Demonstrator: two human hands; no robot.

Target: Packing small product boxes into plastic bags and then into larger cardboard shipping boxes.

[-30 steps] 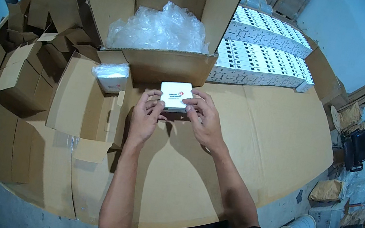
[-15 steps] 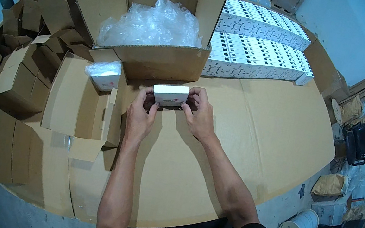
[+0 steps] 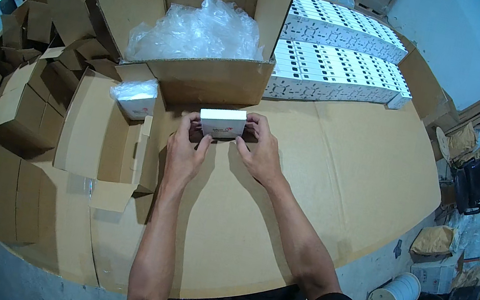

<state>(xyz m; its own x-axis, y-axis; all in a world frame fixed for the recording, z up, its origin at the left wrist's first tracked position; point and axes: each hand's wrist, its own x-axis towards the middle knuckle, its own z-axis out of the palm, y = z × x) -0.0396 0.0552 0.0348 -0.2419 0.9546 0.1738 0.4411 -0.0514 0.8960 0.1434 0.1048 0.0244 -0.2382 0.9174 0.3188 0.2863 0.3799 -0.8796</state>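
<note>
Between my two hands, at the middle of the cardboard-covered table, is a small white box with a small red mark on its front. My left hand grips its left end, thumb at the lower front corner. On the opposite end my right hand holds it the same way, fingers behind and thumb in front. Left of my hands stands an open brown carton. At its far end sits another white box, with clear plastic wrap over it.
Behind my hands a large open carton holds crumpled clear plastic bags. Long rows of white boxes stand at the back right. Open brown cartons crowd the left side. Cable spools lie on the floor at the right.
The white box has tilted slightly, so more of its front shows. Both hands keep their hold on its ends, almost in the same place.
</note>
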